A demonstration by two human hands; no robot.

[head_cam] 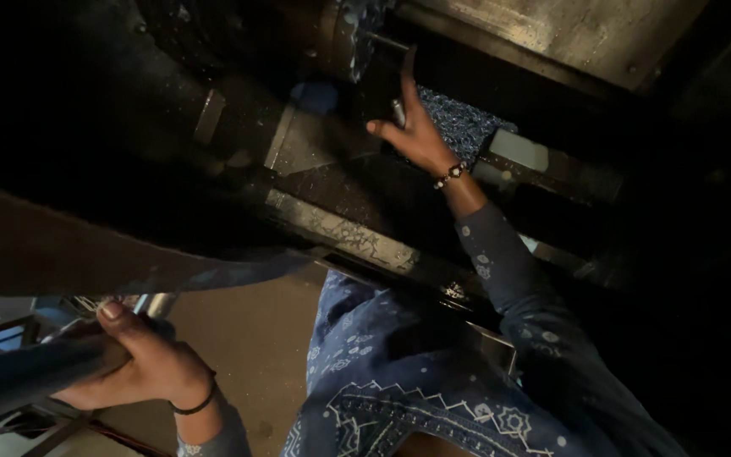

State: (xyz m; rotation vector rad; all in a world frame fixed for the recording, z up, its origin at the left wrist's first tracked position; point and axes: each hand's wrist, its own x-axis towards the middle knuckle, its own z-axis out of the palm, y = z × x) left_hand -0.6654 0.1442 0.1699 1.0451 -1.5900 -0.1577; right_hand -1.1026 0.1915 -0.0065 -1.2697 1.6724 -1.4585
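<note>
- Nearest, the left hand (141, 364) is wrapped tight around a dark, thick bar (19, 377) that runs off the lower left corner; the thumb lies along its top and a thin black band sits on the wrist.
- Beside it hangs the person's blue patterned shirt (399, 381), which covers much of the lower middle of the view, with a brown floor (247, 338) below.
- A broad dark panel edge (129, 254) crosses between the two hands and hides what lies under it.
- Farther in, the right hand (412, 127) reaches into a dark machine, a beaded bracelet on the wrist. The forefinger points up towards a thin metal rod (389, 41) sticking out of a round chuck (357, 34); the other fingers curl round a small metal piece (398, 110) (too dim to tell its kind).
- The hand rests just over a speckled blue cloth (467, 123).
- The machine bed (340, 233) is strewn with fine metal chips; beyond, a dull metal wall (568, 34) closes the back.
</note>
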